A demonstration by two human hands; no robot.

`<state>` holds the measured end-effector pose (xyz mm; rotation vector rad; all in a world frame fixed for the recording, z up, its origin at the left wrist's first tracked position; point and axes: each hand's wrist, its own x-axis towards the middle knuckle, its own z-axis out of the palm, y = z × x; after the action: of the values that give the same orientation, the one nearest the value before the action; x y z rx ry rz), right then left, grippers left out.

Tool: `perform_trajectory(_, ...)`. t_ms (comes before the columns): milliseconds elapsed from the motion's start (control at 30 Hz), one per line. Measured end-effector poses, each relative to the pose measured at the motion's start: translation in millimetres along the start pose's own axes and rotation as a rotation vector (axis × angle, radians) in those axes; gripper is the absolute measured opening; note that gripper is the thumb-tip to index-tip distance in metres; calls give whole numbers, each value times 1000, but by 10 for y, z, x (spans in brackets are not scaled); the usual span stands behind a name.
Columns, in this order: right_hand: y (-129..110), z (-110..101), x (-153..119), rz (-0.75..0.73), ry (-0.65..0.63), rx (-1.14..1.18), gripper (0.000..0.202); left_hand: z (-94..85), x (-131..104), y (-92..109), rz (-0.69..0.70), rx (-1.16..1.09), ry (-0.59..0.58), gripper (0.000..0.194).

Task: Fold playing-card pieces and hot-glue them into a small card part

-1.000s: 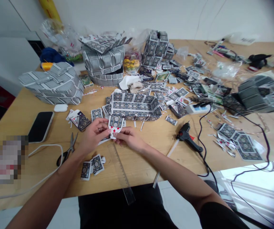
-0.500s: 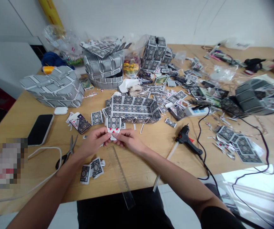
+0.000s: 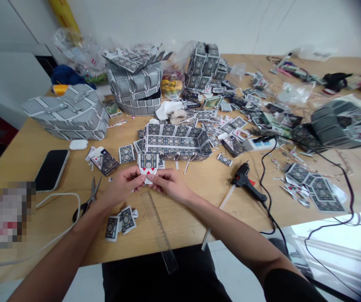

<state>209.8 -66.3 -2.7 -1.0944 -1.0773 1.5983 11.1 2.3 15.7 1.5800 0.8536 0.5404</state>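
head view: two hands, left hand (image 3: pixel 122 184) and right hand (image 3: pixel 170 184), pinch one folded playing card (image 3: pixel 148 164) between them above the table (image 3: pixel 199 197), before one card tray (image 3: pixel 177 141); one scissors (image 3: pixel 87 201), one glue gun (image 3: pixel 246 180).

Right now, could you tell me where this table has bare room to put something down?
Bare wood shows between the glue gun and the right hand, and along the near edge between the ruler and the black cable. It is crowded beyond the card tray, where cut cards cover the table.
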Motion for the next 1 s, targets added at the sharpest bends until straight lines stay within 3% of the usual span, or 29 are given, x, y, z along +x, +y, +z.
perform_trajectory(367,-7,25,14,-91,66,-121,60,-3,7,-21,-11,-16,11,30)
perform_trajectory(667,-50,46,15,-102,42,-122,59,11,-15,37,-41,-70,-1,36)
perform_trajectory(1000,-22,17,20,-130,29,-179,51,-14,-8,-9,-20,-83,80,38)
